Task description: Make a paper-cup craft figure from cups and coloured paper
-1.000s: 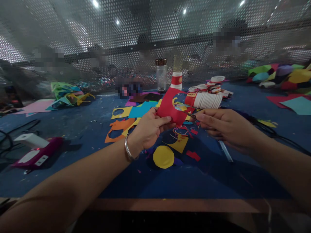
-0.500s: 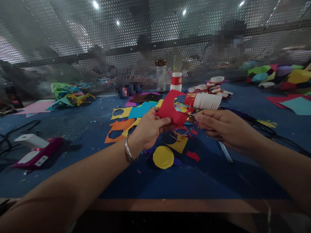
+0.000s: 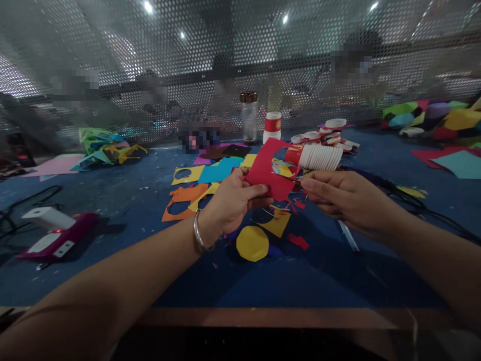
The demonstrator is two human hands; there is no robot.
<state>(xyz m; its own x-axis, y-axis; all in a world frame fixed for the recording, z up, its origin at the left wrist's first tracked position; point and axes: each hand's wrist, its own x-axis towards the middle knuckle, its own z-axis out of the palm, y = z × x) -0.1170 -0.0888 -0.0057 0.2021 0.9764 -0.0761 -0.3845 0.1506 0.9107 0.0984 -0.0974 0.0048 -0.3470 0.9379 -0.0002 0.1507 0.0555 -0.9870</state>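
Red paper (image 3: 267, 173) with a curved cut-out along its right edge is pinched between the thumb and fingers of my left hand (image 3: 233, 200). My right hand (image 3: 338, 195) is closed on scissors (image 3: 290, 178), whose thin dark blades reach the paper's cut edge; the handles are mostly hidden by my fingers. Below the hands, a yellow paper disc (image 3: 252, 243) lies on the blue table (image 3: 210, 286). Red scraps (image 3: 298, 241) and a notched yellow offcut (image 3: 278, 223) are close to it.
Orange paper (image 3: 188, 194) with holes and blue paper (image 3: 220, 170) lie left of centre. Behind stand a glass bottle (image 3: 249, 118) and upright paper cups (image 3: 272, 125); a stack of cups (image 3: 321, 157) lies sideways. A purple power strip (image 3: 80, 230) sits at left, cables (image 3: 406, 193) at right.
The red paper has turned and shifted slightly right and down in my left hand. My right hand stays almost in place, with the scissors still at the cut edge.
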